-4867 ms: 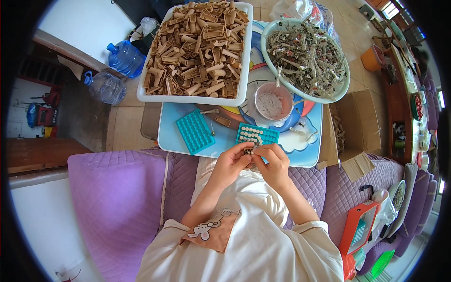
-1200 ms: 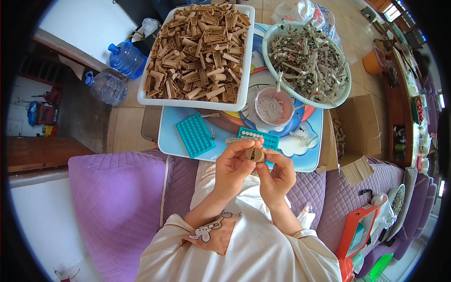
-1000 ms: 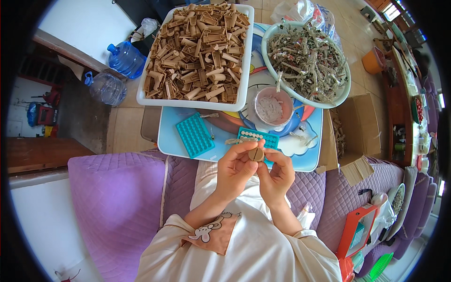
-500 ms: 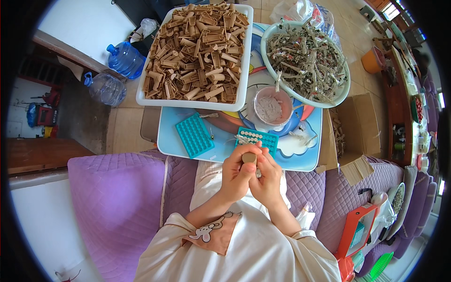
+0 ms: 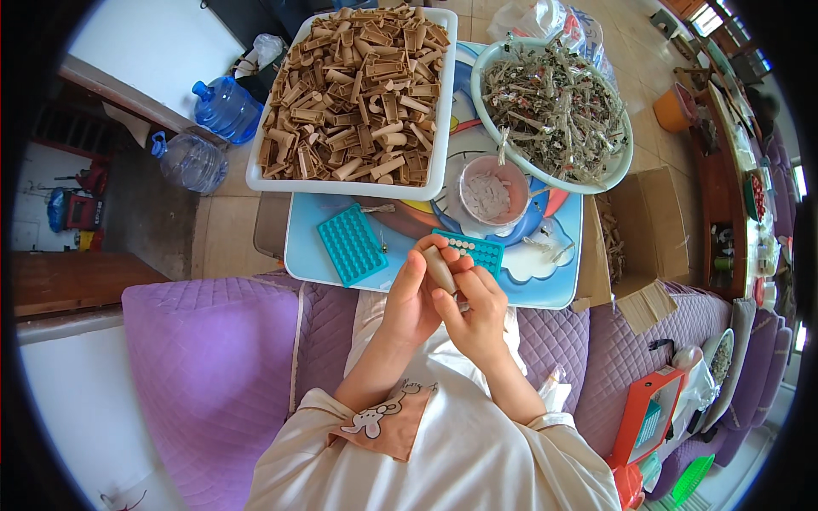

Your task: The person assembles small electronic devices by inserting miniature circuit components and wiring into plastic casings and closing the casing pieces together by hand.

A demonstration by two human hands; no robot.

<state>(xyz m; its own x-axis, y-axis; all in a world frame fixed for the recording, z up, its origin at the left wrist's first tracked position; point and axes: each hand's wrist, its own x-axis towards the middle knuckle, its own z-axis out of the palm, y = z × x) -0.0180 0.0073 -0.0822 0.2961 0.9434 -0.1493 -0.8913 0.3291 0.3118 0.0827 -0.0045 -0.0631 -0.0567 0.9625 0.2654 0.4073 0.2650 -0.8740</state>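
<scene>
Clasping a smooth, tan, cylindrical tube [image 5: 440,271] with both the bare left grip [image 5: 409,298] and the bare right grip [image 5: 477,317]. Curled behind the tube's upper end on the left; pressed with thumb and fingers near its lower end on the right. Held tilted, with upper end leaning left, above the lap and close to the near edge of the blue, cartoon-printed counter [image 5: 302,247]. Just beyond the fingers, set on the counter: a teal, rectangular plastic tray [image 5: 489,257] with round pale discs in some of its cells. To its left, a second, angled teal tray of round cells [image 5: 351,244]. Behind the first tray, a round pinkish tub [image 5: 482,223] of whitish pieces. Farther back, a white, rectangular plastic bin [image 5: 341,185] heaped with tan half-round shells [image 5: 366,111], and beside it a pale green, round basin [image 5: 627,157] piled with tangled wire bundles [image 5: 554,111].

Nearer, on the cream cloth shirt [image 5: 486,451], a brown patch pocket [image 5: 400,434] bearing a white cartoon rabbit, with dark script-like lettering at its top edge, partly bent by folds. Past the basin, a whitish plastic bag [image 5: 592,38] with blue print, too small and creased to make out
</scene>
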